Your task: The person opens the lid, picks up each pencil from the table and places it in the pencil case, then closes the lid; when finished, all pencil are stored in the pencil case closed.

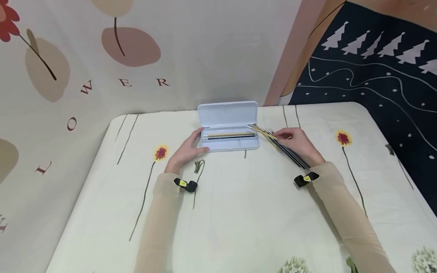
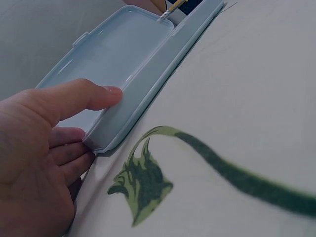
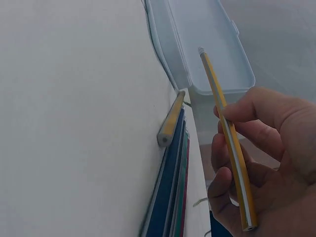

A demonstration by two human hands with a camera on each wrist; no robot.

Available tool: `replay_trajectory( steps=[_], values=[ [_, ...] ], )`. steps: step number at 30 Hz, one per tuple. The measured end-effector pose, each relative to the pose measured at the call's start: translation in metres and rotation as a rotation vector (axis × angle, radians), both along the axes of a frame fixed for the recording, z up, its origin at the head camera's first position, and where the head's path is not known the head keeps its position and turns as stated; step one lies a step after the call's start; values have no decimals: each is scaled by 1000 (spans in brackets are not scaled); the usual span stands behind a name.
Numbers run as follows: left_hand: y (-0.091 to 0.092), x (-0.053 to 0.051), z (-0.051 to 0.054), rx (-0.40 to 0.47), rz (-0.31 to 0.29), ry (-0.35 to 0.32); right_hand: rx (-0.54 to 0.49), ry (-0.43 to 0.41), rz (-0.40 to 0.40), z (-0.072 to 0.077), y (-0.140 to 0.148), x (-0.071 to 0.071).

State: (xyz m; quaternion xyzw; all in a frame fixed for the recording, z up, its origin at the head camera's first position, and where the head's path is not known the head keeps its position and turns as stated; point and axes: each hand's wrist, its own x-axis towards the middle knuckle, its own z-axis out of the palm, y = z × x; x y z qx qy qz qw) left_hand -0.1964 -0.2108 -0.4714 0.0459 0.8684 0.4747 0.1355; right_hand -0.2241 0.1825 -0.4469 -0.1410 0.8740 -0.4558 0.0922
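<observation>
A pale blue pencil case [image 1: 228,115] lies with its lid raised. My left hand [image 1: 186,151] grips its left end, the thumb over the front wall [image 2: 133,111] and the fingers against the end. Inside the case are a yellow pencil [image 1: 228,135] and a dark pencil [image 1: 232,138], side by side. Between thumb and fingers, my right hand [image 1: 298,143] pinches a yellow pencil with silver stripes [image 3: 231,136], its far end over the case's right end. Below that hand, several dark pencils [image 1: 291,154] lie in a bunch, with another yellow pencil [image 3: 172,121] beside them.
A white cloth [image 1: 232,212] printed with flowers covers the table. Behind the case hangs a pale printed curtain [image 1: 218,57]. At the right is a dark cloth with white trees [image 1: 368,76]. Each wrist wears a small black camera [image 1: 186,185].
</observation>
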Motion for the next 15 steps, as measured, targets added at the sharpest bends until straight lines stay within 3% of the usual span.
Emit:
replay_trajectory(
  steps=[6,15],
  values=[
    [3,-1,2,13,-12,19,18,13,-4,5,-13,-9],
    [2,0,2,-14,0,1,11,79,85,5,-36,-22]
  ],
)
